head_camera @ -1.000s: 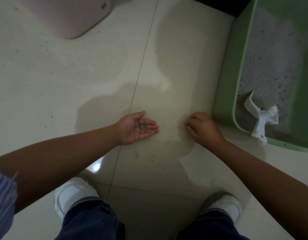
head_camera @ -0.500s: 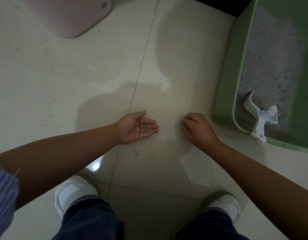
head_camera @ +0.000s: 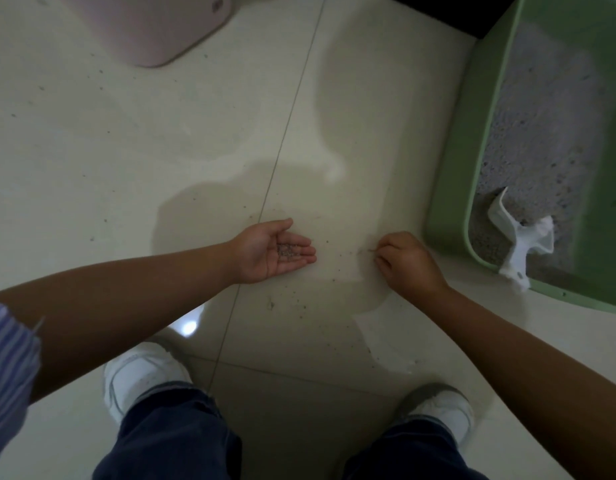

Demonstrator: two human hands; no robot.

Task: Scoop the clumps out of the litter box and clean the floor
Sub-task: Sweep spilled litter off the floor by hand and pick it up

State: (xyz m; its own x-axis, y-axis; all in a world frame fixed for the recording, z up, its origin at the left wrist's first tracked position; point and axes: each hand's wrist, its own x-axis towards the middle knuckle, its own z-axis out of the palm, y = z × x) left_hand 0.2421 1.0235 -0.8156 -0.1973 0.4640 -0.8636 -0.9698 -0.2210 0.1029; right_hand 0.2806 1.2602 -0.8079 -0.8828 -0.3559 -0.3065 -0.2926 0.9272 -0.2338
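- Left hand (head_camera: pixel 270 249) lies palm-up, loosely cupped, cradling litter grains (head_camera: pixel 288 251), left of the green litter box (head_camera: pixel 448 202)
- Right hand (head_camera: pixel 405 263), fingers curled, pinches at the floor (head_camera: pixel 126 150) just beside the box
- White scoop (head_camera: pixel 514 237) rests inside the box

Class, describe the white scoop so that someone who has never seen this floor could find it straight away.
Find the green litter box at the right edge of the tiled floor. In its near corner, on the grey litter, lies the scoop, just beyond the right hand. It is the only white thing inside the box.
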